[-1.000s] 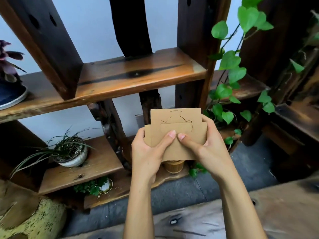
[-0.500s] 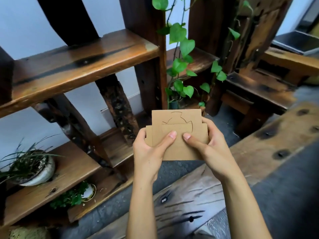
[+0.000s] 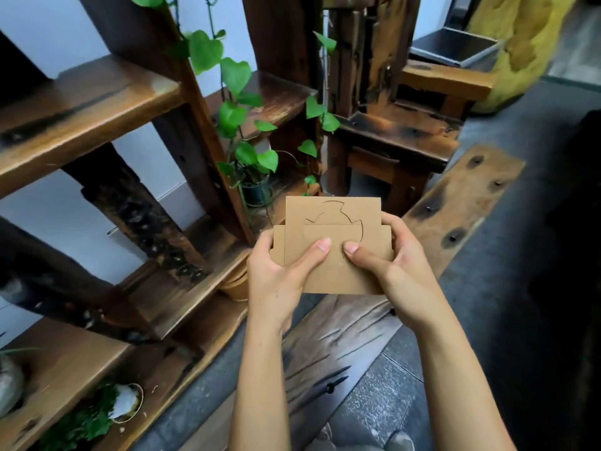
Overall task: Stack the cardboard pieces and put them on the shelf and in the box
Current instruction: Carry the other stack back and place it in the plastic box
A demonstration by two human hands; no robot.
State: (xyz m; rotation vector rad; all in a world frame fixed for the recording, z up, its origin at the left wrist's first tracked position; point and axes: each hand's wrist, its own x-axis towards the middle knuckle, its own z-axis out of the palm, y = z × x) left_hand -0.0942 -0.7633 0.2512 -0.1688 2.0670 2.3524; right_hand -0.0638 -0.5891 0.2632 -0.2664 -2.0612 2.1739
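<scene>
A small stack of brown cardboard pieces [image 3: 331,242] is held upright in front of me, with curved cut lines showing on the rear piece. My left hand [image 3: 279,281] grips its left side, thumb pressed on the front. My right hand [image 3: 393,265] grips the right side the same way. The dark wooden shelf [image 3: 84,102] stands to the left and behind the stack. A dark open box [image 3: 455,48] sits on a low wooden stand at the upper right.
A climbing green vine [image 3: 234,118] in a dark pot runs up the shelf post. Small potted plants [image 3: 97,415] sit on the lowest shelf board. A wooden plank [image 3: 455,203] lies across the grey floor below my hands. A yellow mossy shape [image 3: 520,50] stands far right.
My view has swung to the right: the shelf slid left and the box and stand came into sight. Both hands keep the same hold on the cardboard stack.
</scene>
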